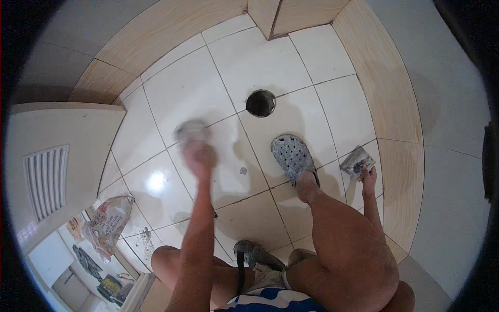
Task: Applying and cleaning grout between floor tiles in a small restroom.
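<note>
From the head view, I see a person squatting by a round hole (260, 103) in the floor. I'll use that hole to tell where things are.

The left hand (198, 156) is left of the hole and nearer the person. It is at a pale grey thing (191, 130), low over the shiny tiles (244, 195). Both are a blur, so I cannot tell if the fingers are closed on it or just pressing.

The right hand (368, 180) is right of the hole, also nearer the person. Its fingers grip the edge of a flat, boxy thing (357, 162) with dark grey smears on top.

1 grey shoe (292, 155) with little holes sits just on the person's side of the hole. A grey crumb (243, 170) lies near that shoe, also on the person's side of the hole.

What could go wrong? A wide sweep of the left hand could knock the crumb into the hole. If the tiles are wet, the shoe could slip. If the boxy thing tips, its grey stuff could spill.
</note>
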`<state>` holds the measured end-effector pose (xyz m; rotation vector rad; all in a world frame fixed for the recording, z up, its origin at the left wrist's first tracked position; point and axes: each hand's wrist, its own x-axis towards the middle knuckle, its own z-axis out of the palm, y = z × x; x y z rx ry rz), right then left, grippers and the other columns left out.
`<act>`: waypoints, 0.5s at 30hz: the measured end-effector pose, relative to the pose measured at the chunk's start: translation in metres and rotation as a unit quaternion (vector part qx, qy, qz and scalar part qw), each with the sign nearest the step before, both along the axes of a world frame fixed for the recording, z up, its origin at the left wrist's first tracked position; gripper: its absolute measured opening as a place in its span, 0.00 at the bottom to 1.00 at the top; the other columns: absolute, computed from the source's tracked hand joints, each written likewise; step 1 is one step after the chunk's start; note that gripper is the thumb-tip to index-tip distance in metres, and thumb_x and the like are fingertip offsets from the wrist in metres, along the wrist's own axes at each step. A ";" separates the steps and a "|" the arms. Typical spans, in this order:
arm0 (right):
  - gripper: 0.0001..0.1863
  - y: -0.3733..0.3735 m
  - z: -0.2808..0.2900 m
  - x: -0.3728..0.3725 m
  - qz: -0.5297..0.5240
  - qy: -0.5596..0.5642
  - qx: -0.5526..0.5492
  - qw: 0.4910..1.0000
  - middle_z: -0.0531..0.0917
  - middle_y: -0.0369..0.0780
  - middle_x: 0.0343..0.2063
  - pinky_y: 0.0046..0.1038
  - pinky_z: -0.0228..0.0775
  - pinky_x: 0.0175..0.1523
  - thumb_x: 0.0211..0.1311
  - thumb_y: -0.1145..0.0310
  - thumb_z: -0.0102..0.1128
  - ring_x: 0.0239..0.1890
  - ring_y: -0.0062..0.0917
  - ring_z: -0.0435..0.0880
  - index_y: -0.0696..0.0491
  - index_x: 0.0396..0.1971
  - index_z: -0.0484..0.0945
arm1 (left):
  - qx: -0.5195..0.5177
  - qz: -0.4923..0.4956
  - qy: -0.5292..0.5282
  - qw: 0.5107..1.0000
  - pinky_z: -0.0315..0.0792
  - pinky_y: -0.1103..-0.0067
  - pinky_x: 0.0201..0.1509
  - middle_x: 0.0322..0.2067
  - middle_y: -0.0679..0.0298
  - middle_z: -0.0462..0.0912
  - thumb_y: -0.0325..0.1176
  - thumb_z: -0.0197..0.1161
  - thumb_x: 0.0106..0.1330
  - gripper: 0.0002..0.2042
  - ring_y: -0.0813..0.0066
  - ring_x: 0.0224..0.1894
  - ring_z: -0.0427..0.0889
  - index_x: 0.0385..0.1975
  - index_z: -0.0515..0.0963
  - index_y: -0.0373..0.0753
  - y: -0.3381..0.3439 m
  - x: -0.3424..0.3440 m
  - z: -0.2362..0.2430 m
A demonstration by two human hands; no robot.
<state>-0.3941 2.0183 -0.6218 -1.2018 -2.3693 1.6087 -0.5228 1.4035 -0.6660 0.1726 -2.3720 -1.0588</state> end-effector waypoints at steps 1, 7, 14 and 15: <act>0.15 -0.016 0.007 -0.008 0.013 0.002 -0.035 0.999 0.77 0.32 0.31 0.20 0.66 0.30 0.65 0.61 0.60 0.30 0.16 0.74 0.52 0.46 0.72 | -0.069 -0.047 -0.068 0.994 0.67 0.64 0.56 0.41 0.57 0.80 0.34 0.54 0.61 0.09 0.55 0.45 0.76 0.35 0.79 0.39 0.024 0.011 -0.009; 0.16 0.006 0.041 0.011 0.067 -0.043 0.037 0.996 0.78 0.35 0.41 0.25 0.69 0.45 0.68 0.62 0.56 0.42 0.19 0.76 0.54 0.50 0.71 | -0.194 -0.374 -0.158 0.893 0.50 0.54 0.70 0.62 0.50 0.64 0.37 0.56 0.61 0.20 0.46 0.68 0.56 0.53 0.74 0.42 0.138 0.007 0.012; 0.18 -0.007 0.041 0.002 -0.020 0.012 -0.067 0.997 0.77 0.36 0.45 0.24 0.68 0.48 0.68 0.63 0.54 0.45 0.20 0.76 0.53 0.54 0.69 | -0.210 -0.092 -0.142 0.963 0.51 0.59 0.70 0.56 0.57 0.73 0.36 0.59 0.61 0.19 0.53 0.64 0.64 0.52 0.75 0.39 0.010 -0.083 -0.009; 0.18 -0.021 0.036 -0.019 -0.047 0.068 -0.117 0.990 0.77 0.36 0.45 0.25 0.69 0.50 0.69 0.62 0.53 0.46 0.21 0.76 0.53 0.54 0.69 | -0.267 -0.017 -0.146 0.953 0.52 0.59 0.69 0.56 0.58 0.74 0.36 0.58 0.63 0.20 0.53 0.64 0.64 0.54 0.74 0.38 -0.045 -0.071 -0.017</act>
